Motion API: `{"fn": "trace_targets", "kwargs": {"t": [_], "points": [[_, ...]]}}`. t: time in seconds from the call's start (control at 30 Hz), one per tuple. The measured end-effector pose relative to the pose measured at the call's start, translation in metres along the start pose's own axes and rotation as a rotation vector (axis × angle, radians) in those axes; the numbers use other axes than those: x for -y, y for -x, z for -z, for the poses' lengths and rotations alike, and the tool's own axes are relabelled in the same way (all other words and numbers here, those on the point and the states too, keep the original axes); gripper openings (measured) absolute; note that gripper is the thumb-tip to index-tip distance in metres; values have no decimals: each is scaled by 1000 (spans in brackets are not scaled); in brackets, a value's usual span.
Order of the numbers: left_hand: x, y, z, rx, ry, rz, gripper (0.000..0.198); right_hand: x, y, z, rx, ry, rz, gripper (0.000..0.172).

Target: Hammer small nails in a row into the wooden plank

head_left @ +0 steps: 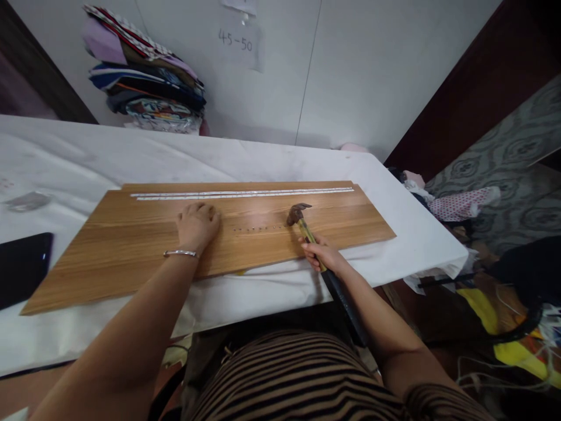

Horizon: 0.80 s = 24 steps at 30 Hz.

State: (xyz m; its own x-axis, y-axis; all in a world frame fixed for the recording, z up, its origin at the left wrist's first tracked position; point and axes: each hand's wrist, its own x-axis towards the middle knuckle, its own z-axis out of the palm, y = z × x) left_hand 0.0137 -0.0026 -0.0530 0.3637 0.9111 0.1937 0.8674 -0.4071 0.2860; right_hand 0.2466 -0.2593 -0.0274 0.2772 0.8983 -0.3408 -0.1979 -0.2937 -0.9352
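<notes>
A long wood-grain board (144, 234) lies on the white-covered table. My right hand (323, 254) is wrapped around the handle of a claw hammer (307, 230), close below its head. The rusty hammer head is over the board, at the right end of a row of small nails (260, 228); whether it touches one I cannot tell. My left hand (198, 225), with a bracelet at the wrist, rests palm down on the board left of the nails, nothing visible in it. Beyond both hands, a white measuring tape (245, 193) stretches along the board's far side.
A dark flat device (24, 266) and a small clear plastic bag (28, 202) lie on the table (394, 204) at the left. Folded clothes (149, 76) are stacked at the back against the wall. Cloth and cords (504, 327) clutter the floor on the right.
</notes>
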Motion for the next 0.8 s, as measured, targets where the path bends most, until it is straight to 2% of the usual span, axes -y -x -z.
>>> {"fn": "trace_targets", "kwargs": {"t": [0.8], "points": [[0,0,2,16,16,-3,46,-4,-3,0,5,-5,26,42]]}}
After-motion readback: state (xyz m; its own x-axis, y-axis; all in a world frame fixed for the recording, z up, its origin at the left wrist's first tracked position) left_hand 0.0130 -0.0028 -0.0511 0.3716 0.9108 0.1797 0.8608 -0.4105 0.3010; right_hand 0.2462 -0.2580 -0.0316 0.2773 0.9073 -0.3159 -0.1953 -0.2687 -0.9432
